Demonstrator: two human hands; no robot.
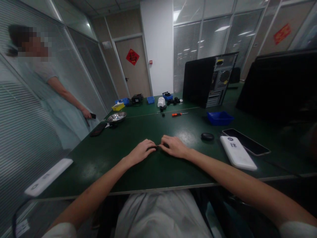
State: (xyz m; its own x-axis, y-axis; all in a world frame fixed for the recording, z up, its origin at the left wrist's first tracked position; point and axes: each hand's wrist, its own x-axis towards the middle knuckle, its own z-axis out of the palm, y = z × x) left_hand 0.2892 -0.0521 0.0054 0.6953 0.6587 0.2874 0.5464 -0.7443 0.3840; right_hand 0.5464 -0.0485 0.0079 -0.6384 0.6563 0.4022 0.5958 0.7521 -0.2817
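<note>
Over the middle of the green table (pixel 119 172), my left hand (pixel 141 152) is closed on a small black part (pixel 153 148) whose kind I cannot make out. Close beside it, my right hand (pixel 176 147) is closed, thumb and fingers pinched together. A tiny, thin bit shows between the two sets of fingertips, too small to name. Dark material is also partly visible under the right fingers. Beyond the hands lies an orange-handled screwdriver (pixel 176 114), near a small black piece (pixel 163 115).
To the right are a black mouse-like object (pixel 207 136), a white power bank (pixel 236 152), a phone (pixel 245 141), a blue bin (pixel 220 118) and a computer case (pixel 198 81). A metal bowl (pixel 117 117) stands back left. A person (pixel 61 102) stands beyond the left edge.
</note>
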